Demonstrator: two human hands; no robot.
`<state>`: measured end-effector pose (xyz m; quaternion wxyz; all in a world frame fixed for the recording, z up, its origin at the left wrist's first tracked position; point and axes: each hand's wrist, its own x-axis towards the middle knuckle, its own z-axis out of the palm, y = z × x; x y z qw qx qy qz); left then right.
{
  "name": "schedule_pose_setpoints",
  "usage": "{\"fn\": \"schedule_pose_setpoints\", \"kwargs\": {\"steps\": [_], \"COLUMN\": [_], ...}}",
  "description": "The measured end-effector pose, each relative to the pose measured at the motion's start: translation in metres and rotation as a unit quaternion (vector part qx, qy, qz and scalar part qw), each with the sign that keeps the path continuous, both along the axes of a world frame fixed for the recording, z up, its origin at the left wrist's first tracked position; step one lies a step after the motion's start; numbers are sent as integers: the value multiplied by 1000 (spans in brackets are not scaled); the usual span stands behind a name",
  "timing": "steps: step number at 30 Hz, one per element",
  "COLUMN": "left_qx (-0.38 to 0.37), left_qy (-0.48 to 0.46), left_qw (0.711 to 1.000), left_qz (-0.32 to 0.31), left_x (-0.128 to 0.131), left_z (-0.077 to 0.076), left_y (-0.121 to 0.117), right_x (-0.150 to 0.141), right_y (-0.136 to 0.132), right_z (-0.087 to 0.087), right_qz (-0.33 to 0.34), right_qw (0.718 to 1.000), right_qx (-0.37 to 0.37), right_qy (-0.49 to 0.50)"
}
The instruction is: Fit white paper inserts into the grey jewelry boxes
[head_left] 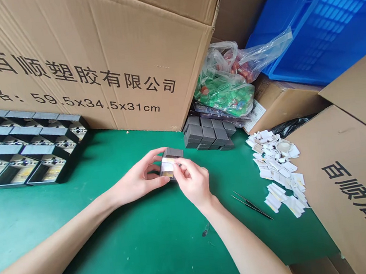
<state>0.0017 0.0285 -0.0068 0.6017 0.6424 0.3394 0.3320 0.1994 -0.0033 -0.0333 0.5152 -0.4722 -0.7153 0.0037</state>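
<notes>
My left hand (138,178) is closed around the side of a small dark grey box (173,152), thumb at the near edge and fingers at the far side. The box is held a little above or on the table; I cannot tell which. Inside it some yellowish material shows. My right hand (195,181) is at the box's right side, thumb and fingertips pinched on a white slip (167,166) that lies at the box's opening. The fingers hide part of the slip. To the right of this hand lies a pair of metal tweezers (252,205).
Rows of open dark boxes (45,171) stand at the left. Closed grey boxes (208,134) are stacked behind my hands. White slips (275,170) lie piled at the right. Large cartons (91,41), plastic bags (226,87) and a blue crate (309,28) border the green table (149,243).
</notes>
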Motion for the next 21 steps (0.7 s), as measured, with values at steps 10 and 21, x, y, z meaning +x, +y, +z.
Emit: {"fn": "schedule_pose_setpoints", "kwargs": {"steps": [10, 21], "left_qx": [-7, -9], "left_qy": [-2, 3], "left_qw": [1000, 1000], "left_qz": [11, 12], "left_x": [3, 3], "left_z": [0, -1], "left_y": [0, 0], "right_x": [2, 5], "right_y": [1, 2], "right_z": [-6, -2], "right_qz": [-28, -12], "right_qw": [999, 997], "right_qx": [-17, -15], "right_qy": [-6, -70]}}
